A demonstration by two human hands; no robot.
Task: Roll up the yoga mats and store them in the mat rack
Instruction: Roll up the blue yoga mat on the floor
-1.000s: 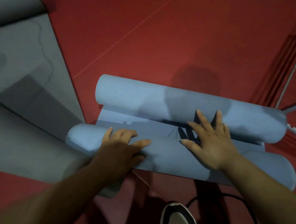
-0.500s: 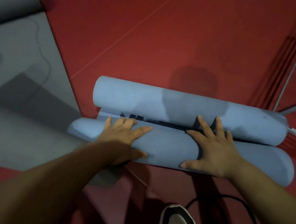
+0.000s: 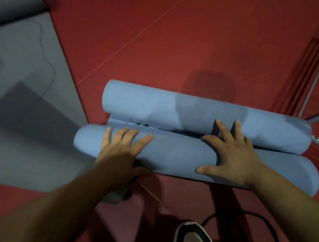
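Grip: left hand (image 3: 121, 152) and right hand (image 3: 231, 158) lay flat, fingers spread, pressing the near roll, grasping nothing.
Blue mat (image 3: 175, 110): centre frame, both ends rolled.
Grey mat (image 3: 20, 86): left, flat.

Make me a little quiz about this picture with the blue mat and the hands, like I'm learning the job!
1. True or false: both hands press flat on the near roll of the blue mat.
2. Which colour is the mat lying mostly flat at the left? A) grey B) green C) yellow
3. Fill in: between the near roll and the far roll only a narrow strip of the blue mat is left ____.

Key:
1. True: the left hand and right hand lie open on it.
2. A: the grey mat.
3. flat (unrolled).
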